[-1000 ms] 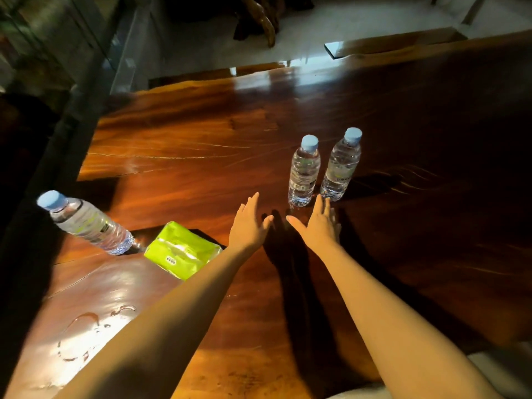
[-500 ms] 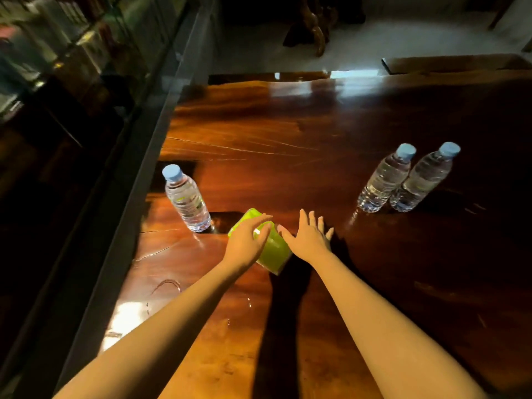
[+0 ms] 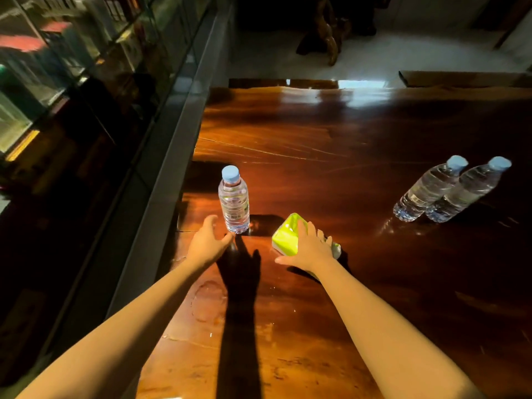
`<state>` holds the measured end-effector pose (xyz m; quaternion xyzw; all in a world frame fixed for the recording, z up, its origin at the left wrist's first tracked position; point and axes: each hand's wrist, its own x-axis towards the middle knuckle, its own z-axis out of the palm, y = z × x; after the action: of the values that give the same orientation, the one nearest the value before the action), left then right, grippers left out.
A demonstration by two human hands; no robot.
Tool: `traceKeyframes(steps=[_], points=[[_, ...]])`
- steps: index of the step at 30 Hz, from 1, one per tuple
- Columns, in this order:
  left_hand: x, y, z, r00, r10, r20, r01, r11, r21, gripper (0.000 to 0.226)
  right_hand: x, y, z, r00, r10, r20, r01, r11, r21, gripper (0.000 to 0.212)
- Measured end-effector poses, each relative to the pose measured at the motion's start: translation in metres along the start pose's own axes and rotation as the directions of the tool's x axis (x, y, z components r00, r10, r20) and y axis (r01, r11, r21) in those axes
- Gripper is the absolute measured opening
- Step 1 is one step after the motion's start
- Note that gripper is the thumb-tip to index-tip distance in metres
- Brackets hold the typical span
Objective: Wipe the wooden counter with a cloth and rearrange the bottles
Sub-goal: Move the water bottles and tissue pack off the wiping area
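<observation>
On the glossy wooden counter (image 3: 316,139) a clear water bottle with a blue cap (image 3: 234,203) stands upright near the left edge. My left hand (image 3: 208,244) is open just in front of its base, fingertips close to it but apart. My right hand (image 3: 311,249) lies over a lime-green soft pack (image 3: 285,236), fingers curled across its top; the pack is tilted and partly hidden under the hand. Two more blue-capped bottles (image 3: 426,191) (image 3: 467,192) stand side by side at the far right, touching each other.
A wet ring mark (image 3: 207,300) and small drops show on the wood between my forearms. A grey metal ledge (image 3: 172,145) and a glass display case (image 3: 86,82) run along the counter's left side. White floor (image 3: 374,56) lies beyond the far edge.
My view swung left. My left hand left the green pack and moved to the single bottle's base. My right hand moved onto the pack, which now sits tilted under it.
</observation>
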<state>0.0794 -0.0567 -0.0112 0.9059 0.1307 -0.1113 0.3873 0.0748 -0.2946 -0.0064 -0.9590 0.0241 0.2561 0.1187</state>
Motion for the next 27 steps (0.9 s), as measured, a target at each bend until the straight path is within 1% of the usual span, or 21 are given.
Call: traceKeyframes(steps=[2, 3, 6, 8, 10, 12, 15, 18, 21, 24, 27], points=[[0.012, 0.002, -0.007, 0.999, 0.047, -0.011, -0.047, 0.998, -0.036, 0.093, 0.0, -0.002, 0.001, 1.0, 0.015, -0.007, -0.015, 0.999, -0.04, 0.119], [0.018, 0.004, -0.01, 0.996, 0.081, -0.024, -0.083, 0.995, -0.06, 0.099, 0.0, -0.002, 0.001, 1.0, 0.019, -0.009, -0.019, 0.998, -0.059, 0.118], [0.036, 0.009, -0.015, 0.981, 0.19, -0.042, -0.193, 0.974, -0.119, 0.105, -0.001, -0.001, 0.004, 0.999, 0.023, -0.037, -0.026, 0.995, -0.097, 0.113], [0.045, 0.012, -0.015, 0.969, 0.247, -0.013, -0.244, 0.946, -0.216, 0.099, -0.001, 0.001, 0.006, 0.996, 0.018, -0.082, -0.027, 0.993, -0.112, 0.108], [0.048, 0.016, -0.012, 0.96, 0.279, 0.027, -0.257, 0.914, -0.313, 0.091, -0.002, 0.002, 0.008, 0.992, 0.008, -0.13, -0.024, 0.992, -0.124, 0.103], [0.05, 0.02, -0.007, 0.963, 0.266, 0.042, -0.231, 0.896, -0.38, 0.084, -0.001, 0.003, 0.01, 0.987, 0.004, -0.16, -0.024, 0.993, -0.12, 0.1], [0.049, 0.027, -0.001, 0.973, 0.231, 0.005, -0.203, 0.868, -0.454, 0.072, 0.0, 0.007, 0.01, 0.98, 0.005, -0.2, -0.024, 0.995, -0.093, 0.097], [0.045, 0.033, 0.002, 0.972, 0.234, -0.013, -0.215, 0.867, -0.45, 0.068, -0.001, 0.015, 0.007, 0.974, -0.011, -0.227, -0.001, 0.999, -0.051, 0.097], [0.037, 0.038, 0.01, 0.974, 0.226, -0.031, -0.217, 0.873, -0.437, 0.064, -0.003, 0.028, 0.002, 0.965, -0.044, -0.257, 0.032, 0.998, -0.049, 0.096], [0.025, 0.048, 0.025, 0.979, 0.202, -0.03, -0.194, 0.875, -0.444, 0.066, -0.006, 0.047, -0.007, 0.958, -0.053, -0.283, 0.044, 0.998, -0.04, 0.096], [0.012, 0.063, 0.046, 0.978, 0.21, -0.019, -0.198, 0.885, -0.421, 0.067, -0.011, 0.074, -0.018, 0.953, -0.035, -0.3, 0.028, 0.999, -0.027, 0.096]])
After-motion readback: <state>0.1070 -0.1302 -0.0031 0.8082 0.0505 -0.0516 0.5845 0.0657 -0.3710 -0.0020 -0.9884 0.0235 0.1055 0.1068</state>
